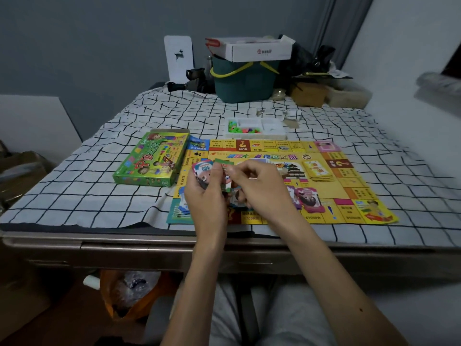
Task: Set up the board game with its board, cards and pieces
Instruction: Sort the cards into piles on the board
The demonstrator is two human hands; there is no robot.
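Note:
The yellow game board [349,186] lies flat on the checked cloth. My left hand [204,198] grips a stack of play-money cards [203,168], the top one marked 100. My right hand [259,186] pinches a green-edged card [225,171] at the side of that stack. A yellow card pile [316,169] and a pink card pile [308,199] sit on the board to the right. A white tray [272,127] with coloured pieces stands behind the board. The green game box [152,158] lies at the left.
A teal bucket [239,83] topped by a white carton [259,49] stands at the table's back, beside dark clutter and brown boxes [309,93]. The table's front edge [124,242] is close to my lap. An orange bag [129,293] sits on the floor below.

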